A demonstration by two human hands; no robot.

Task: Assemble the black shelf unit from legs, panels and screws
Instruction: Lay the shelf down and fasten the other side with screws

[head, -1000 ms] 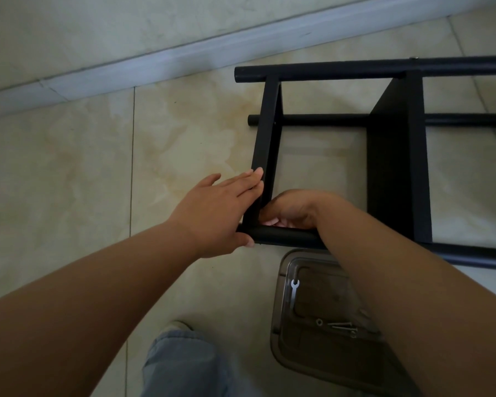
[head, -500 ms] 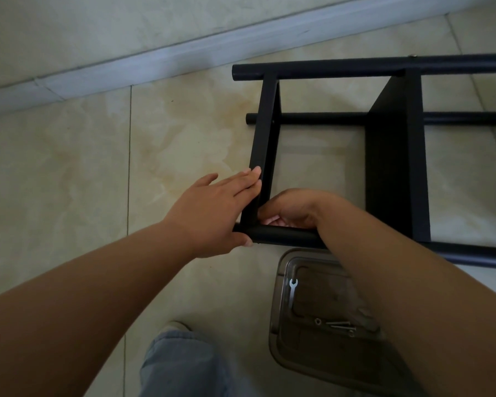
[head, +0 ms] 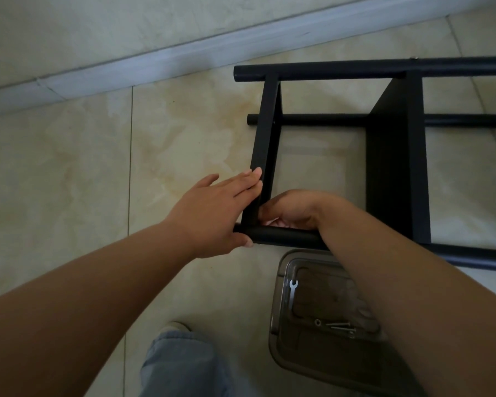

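Shelf unit [head: 395,167] lies on its side on the floor, right of frame centre. Left hand [head: 212,216], fingers straight, presses the end panel [head: 265,150] against the near leg [head: 287,237]; right hand [head: 291,210] is curled behind that joint, contents hidden. Judgement: keep the panel square while threading the fastener. No legible writing anywhere.

Left arm: bare, stretched forward from the lower left, wrist nearly straight.
Left hand [head: 212,216]: back turned up, fingers [head: 248,179] straight and close together, laid flat against a black upright; the thumb hooks under the near black bar.
Right arm: bare, coming in from the lower right, wrist bent down.
Right hand [head: 291,209]: curled inward behind the bar, knuckles up; the fingertips are hidden, so whether it holds anything is unclear.
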